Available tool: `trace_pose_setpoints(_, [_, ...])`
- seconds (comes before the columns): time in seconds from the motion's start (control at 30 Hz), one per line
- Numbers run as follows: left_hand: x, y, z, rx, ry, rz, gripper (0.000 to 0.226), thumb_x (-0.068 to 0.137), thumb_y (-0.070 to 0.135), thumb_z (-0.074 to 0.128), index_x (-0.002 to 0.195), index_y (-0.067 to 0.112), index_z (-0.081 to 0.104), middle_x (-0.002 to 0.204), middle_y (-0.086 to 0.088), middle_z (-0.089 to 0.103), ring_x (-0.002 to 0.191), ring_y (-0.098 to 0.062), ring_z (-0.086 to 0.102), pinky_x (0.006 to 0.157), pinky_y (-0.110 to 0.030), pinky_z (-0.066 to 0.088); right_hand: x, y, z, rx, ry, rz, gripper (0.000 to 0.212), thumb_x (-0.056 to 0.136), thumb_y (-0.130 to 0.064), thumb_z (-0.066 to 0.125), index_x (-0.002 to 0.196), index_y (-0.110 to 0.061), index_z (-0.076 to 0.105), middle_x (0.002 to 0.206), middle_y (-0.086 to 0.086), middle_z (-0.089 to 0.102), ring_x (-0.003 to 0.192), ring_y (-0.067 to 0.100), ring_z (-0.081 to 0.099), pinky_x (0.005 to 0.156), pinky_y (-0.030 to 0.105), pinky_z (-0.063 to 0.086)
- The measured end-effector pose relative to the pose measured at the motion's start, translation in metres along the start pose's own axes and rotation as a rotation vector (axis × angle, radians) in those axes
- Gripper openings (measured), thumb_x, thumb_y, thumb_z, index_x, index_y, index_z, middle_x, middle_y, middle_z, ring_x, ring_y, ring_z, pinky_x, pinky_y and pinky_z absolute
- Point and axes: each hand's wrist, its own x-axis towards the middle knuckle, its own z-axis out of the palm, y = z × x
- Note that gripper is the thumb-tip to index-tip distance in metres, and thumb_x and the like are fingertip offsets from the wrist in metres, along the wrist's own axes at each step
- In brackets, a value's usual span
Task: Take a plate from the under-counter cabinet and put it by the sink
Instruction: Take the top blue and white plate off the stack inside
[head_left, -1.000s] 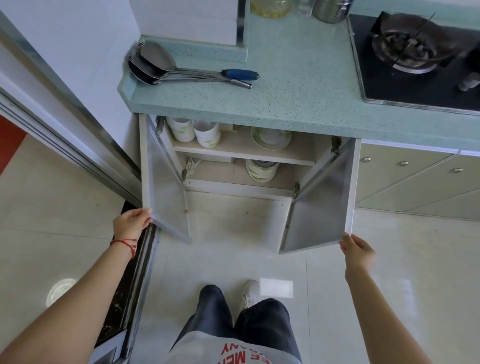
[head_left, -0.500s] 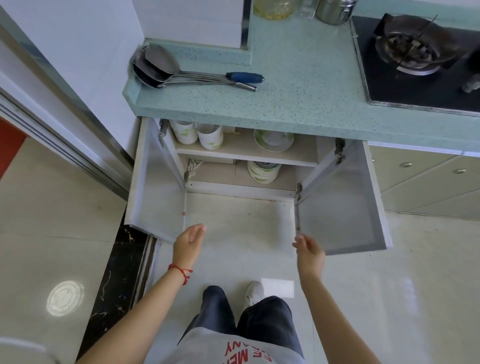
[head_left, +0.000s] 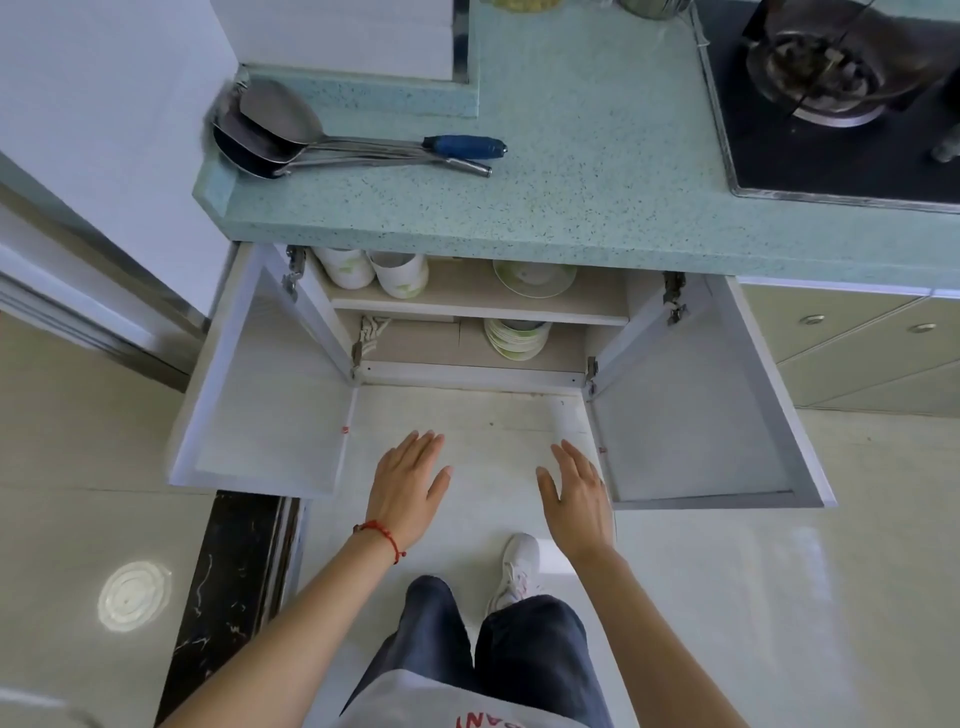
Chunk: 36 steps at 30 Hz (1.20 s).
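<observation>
The under-counter cabinet (head_left: 470, 371) stands with both doors swung wide. A white plate with green pattern (head_left: 535, 278) lies on its upper shelf, and a stack of plates (head_left: 516, 339) sits on the lower shelf. My left hand (head_left: 410, 486) and my right hand (head_left: 576, 491) hover palm-down between the doors, in front of the cabinet and short of it. Both are empty with fingers spread. No sink is in view.
Two upside-down cups (head_left: 374, 273) stand at the upper shelf's left. Ladles (head_left: 322, 140) lie on the speckled green counter (head_left: 571, 171), with a gas hob (head_left: 841, 98) at the right. The left door (head_left: 265, 395) and right door (head_left: 701, 410) flank my hands. Drawers (head_left: 862, 338) lie to the right.
Both hands let go of the door edges and moved inward and forward to the middle. The doors swung wider open. The view moved closer to the cabinet.
</observation>
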Motion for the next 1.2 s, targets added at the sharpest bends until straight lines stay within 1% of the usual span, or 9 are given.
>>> trace_pose_setpoints(0.2, [0.041,0.016,0.019,0.055,-0.026,-0.040,0.046,0.094,0.031,0.036,0.137,0.012,0.032,0.147,-0.010,0.036,0.139,-0.024,0.024,0.114,-0.042,0.024,0.045,0.026,-0.009,-0.018,-0.066,-0.012,0.045,0.096,-0.031,0.039,0.136,-0.010,0.036,0.148,0.009,0.034,0.136,0.022,0.029,0.112,0.036,0.024])
trace_pose_setpoints(0.43, [0.104,0.032,0.046,0.084,-0.008,-0.090,0.046,0.094,0.029,0.037,0.137,0.011,0.032,0.147,-0.011,0.036,0.138,-0.024,0.025,0.113,-0.041,0.023,0.112,0.060,-0.013,0.010,-0.087,-0.014,0.045,0.095,-0.030,0.039,0.135,-0.009,0.036,0.146,0.010,0.036,0.134,0.025,0.031,0.111,0.038,0.027])
trace_pose_setpoints(0.6, [0.145,0.029,0.067,0.076,-0.009,-0.077,0.047,0.094,0.029,0.038,0.136,0.011,0.032,0.146,-0.010,0.036,0.139,-0.024,0.025,0.114,-0.041,0.023,0.155,0.076,0.000,0.030,-0.073,0.008,0.045,0.095,-0.029,0.040,0.136,-0.010,0.036,0.146,0.008,0.036,0.134,0.024,0.032,0.109,0.036,0.027])
trace_pose_setpoints(0.77, [0.198,0.006,0.094,0.105,-0.018,-0.023,0.046,0.094,0.029,0.038,0.136,0.011,0.032,0.147,-0.009,0.036,0.139,-0.023,0.024,0.114,-0.040,0.023,0.203,0.090,0.029,0.099,-0.039,0.017,0.044,0.095,-0.029,0.040,0.135,-0.010,0.036,0.146,0.008,0.037,0.134,0.023,0.031,0.110,0.035,0.025])
trace_pose_setpoints(0.9, [0.242,-0.022,0.123,0.136,-0.036,0.014,0.047,0.094,0.031,0.036,0.138,0.013,0.031,0.148,-0.007,0.033,0.140,-0.021,0.022,0.114,-0.039,0.019,0.244,0.105,0.058,0.143,-0.006,0.040,0.044,0.095,-0.028,0.041,0.136,-0.011,0.036,0.146,0.008,0.037,0.134,0.023,0.030,0.109,0.031,0.024])
trace_pose_setpoints(1.07, [0.290,-0.056,0.161,0.155,-0.042,0.061,0.047,0.094,0.033,0.035,0.137,0.014,0.031,0.148,-0.006,0.035,0.140,-0.021,0.022,0.114,-0.039,0.017,0.291,0.127,0.099,0.133,0.009,0.033,0.045,0.095,-0.029,0.041,0.136,-0.012,0.036,0.147,0.008,0.036,0.133,0.025,0.032,0.109,0.033,0.027])
trace_pose_setpoints(1.2, [0.324,-0.084,0.192,0.149,-0.026,0.078,0.048,0.095,0.037,0.033,0.138,0.017,0.030,0.149,-0.004,0.033,0.140,-0.019,0.019,0.114,-0.038,0.015,0.327,0.148,0.133,0.108,0.028,0.002,0.045,0.095,-0.029,0.042,0.135,-0.011,0.037,0.146,0.010,0.037,0.132,0.027,0.034,0.108,0.035,0.028])
